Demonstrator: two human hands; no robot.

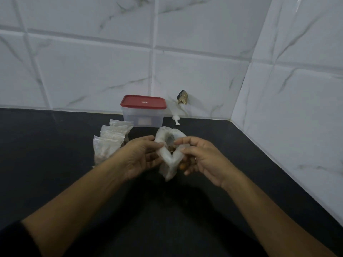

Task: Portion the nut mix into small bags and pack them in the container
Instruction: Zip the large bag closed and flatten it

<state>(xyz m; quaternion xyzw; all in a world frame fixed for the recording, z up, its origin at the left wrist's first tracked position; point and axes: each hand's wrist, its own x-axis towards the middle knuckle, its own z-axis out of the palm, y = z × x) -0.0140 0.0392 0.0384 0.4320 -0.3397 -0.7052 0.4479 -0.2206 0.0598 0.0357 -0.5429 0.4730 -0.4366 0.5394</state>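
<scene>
Here, your left hand (143, 156) and right hand (204, 160) each had a pinching grip on the nut bag (168, 159) at its rim, above the tabletop (55, 164); it seemed limp, probably slippery. Beyond lay small bags (111, 140), then the container (143, 116).

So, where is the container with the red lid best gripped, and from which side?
Probably the container, by its clear body just under the red lid, held at its left and right ends, coming from above and in front. The wall is close behind, and the overhanging lid rim gives a ledge.
</scene>
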